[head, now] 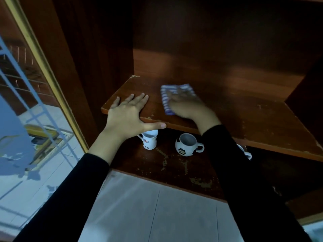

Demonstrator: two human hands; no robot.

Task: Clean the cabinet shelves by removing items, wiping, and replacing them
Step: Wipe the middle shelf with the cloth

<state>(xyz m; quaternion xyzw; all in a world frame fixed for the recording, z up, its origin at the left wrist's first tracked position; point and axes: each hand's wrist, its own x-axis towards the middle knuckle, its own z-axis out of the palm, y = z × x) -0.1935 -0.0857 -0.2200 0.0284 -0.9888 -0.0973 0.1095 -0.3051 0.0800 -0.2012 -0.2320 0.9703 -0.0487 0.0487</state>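
Observation:
A brown wooden cabinet shelf (244, 112) crosses the middle of the head view. My left hand (128, 114) lies flat on its front left corner, fingers straight, thumb hooked under the front edge. My right hand (185, 104), blurred, presses a blue-and-white striped cloth (166, 100) onto the shelf just right of my left hand. On the lower shelf (174, 168) stand a white printed mug (149, 140) and a football-patterned mug (187, 144). Part of a third white cup (245, 151) shows behind my right sleeve.
The cabinet's dark side wall (87, 67) rises at the left, next to a gold-framed glass door (40, 55) with reflections. The right side panel (307, 95) closes the shelf on the right. Pale tiled floor (157, 215) lies below. The lower shelf surface is scuffed.

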